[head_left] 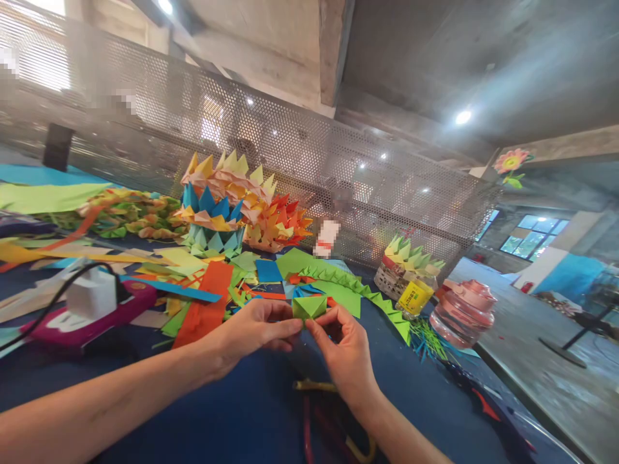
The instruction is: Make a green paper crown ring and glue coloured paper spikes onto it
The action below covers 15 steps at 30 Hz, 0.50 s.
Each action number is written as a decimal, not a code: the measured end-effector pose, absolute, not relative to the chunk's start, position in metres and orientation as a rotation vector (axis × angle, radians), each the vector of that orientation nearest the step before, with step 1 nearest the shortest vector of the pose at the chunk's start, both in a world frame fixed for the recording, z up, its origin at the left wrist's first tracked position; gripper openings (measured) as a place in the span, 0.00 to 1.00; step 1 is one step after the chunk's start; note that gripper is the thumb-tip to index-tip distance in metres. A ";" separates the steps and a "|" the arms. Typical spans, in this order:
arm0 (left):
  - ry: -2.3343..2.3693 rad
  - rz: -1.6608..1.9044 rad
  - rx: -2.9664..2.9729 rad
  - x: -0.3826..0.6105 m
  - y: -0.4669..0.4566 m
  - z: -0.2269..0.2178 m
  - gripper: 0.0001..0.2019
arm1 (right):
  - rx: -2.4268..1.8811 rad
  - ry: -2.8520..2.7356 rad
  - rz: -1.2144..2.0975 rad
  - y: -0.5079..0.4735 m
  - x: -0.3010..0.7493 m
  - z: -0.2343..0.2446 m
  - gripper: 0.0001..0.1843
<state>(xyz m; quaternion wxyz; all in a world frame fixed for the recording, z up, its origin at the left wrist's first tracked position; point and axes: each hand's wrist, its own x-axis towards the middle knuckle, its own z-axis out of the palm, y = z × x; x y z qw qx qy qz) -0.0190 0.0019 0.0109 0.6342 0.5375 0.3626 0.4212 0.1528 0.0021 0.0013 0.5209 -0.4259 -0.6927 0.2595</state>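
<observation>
A small green piece of folded paper (pixel 309 307) is held up over the dark blue table, with crease lines meeting near its middle. My left hand (pixel 264 328) pinches its left side between thumb and fingers. On the right side, my right hand (pixel 341 341) grips the lower corner with thumb and forefinger. Just behind the hands, a long chain of folded green paper pieces (pixel 360 288) lies curved across the table. Orange paper strips (pixel 206 303) and a blue paper square (pixel 268 270) lie beyond my left hand.
Crown-like folded paper rings (pixel 213 225) stand at the back. A magenta power strip (pixel 91 319) with a white plug and black cable sits left. A pink water bottle (pixel 461 312) and a yellow-labelled bottle (pixel 416 293) stand right, near the table edge. A perforated metal screen (pixel 290 142) rises behind.
</observation>
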 end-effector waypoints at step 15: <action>0.925 1.022 1.420 -0.018 0.011 0.002 0.18 | -1.086 -1.647 0.786 0.000 0.153 0.002 0.14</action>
